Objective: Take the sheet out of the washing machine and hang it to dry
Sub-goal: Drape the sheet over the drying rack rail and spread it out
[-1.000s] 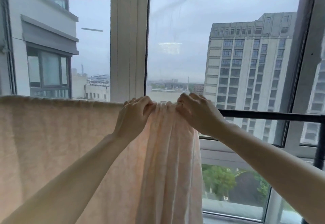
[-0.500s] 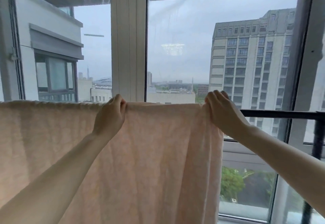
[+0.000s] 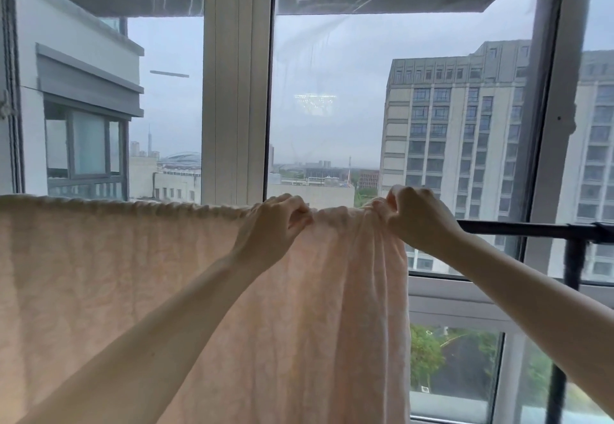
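Note:
A pale peach sheet [image 3: 99, 274] hangs over a black horizontal rail [image 3: 518, 228] in front of the window. It covers the rail from the left edge of view to about the middle. My left hand [image 3: 272, 227] pinches the sheet's top fold near the centre. My right hand [image 3: 415, 215] grips the bunched right end of the sheet where it meets the bare rail. The cloth between my hands is gathered into folds and falls straight down.
A white window mullion [image 3: 236, 91] stands behind the sheet. The bare stretch of rail runs right to a black upright post [image 3: 571, 267]. Tall buildings and trees show through the glass.
Half a second ago my hands were wide apart with the sheet spread flat. They have since come closer together, and the right end of the sheet is bunched again.

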`<state>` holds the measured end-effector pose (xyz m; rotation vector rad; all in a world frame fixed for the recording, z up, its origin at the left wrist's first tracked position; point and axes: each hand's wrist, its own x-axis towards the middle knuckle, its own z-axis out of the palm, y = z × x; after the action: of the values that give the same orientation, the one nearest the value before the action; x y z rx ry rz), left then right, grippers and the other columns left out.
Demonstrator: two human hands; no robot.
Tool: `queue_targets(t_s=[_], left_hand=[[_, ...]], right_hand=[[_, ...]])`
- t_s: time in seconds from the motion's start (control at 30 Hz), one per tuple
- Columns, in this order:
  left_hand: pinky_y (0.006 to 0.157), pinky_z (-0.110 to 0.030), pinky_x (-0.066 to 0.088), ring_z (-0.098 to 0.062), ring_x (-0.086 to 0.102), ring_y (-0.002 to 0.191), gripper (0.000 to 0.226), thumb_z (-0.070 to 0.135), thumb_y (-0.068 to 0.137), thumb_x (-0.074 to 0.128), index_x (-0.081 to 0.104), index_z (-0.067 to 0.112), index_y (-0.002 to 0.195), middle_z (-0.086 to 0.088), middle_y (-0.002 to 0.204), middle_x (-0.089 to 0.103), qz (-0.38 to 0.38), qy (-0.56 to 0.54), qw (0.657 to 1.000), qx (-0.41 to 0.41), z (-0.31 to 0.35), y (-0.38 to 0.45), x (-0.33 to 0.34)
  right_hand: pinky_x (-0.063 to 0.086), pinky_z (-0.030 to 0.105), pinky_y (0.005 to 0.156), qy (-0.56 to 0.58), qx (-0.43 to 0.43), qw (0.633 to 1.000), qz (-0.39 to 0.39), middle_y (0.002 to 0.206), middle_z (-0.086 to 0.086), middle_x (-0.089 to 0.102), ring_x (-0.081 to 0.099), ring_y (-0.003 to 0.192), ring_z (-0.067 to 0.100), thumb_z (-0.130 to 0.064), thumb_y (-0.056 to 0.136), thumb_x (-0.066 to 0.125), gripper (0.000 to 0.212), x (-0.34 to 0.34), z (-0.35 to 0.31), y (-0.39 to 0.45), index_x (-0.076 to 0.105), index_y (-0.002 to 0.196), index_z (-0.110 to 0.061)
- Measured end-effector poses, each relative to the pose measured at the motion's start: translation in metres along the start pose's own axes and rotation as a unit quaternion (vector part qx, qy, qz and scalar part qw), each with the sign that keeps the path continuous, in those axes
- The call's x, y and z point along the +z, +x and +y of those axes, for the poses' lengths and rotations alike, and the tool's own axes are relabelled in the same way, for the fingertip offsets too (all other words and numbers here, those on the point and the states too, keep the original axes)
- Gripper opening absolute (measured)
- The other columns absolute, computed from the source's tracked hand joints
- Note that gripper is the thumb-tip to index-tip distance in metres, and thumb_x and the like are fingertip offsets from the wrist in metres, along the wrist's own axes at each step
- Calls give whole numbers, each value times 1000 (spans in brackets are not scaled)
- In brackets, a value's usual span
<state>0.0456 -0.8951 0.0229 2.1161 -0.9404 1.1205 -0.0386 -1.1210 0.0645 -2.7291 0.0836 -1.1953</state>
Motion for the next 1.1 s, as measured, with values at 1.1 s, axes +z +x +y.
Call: queue_targets(t_s=[1.1], left_hand=[[71,-31,45,-11,60,79,11,26,92,60,67,19,87,9,86,67,25,-14,999,29,33,11,25]], right_hand=[[54,43,68,-67,118,990,28,79,7,63,61,75,27,-25,95,48,15,-28,48,-26,50,93,-11]])
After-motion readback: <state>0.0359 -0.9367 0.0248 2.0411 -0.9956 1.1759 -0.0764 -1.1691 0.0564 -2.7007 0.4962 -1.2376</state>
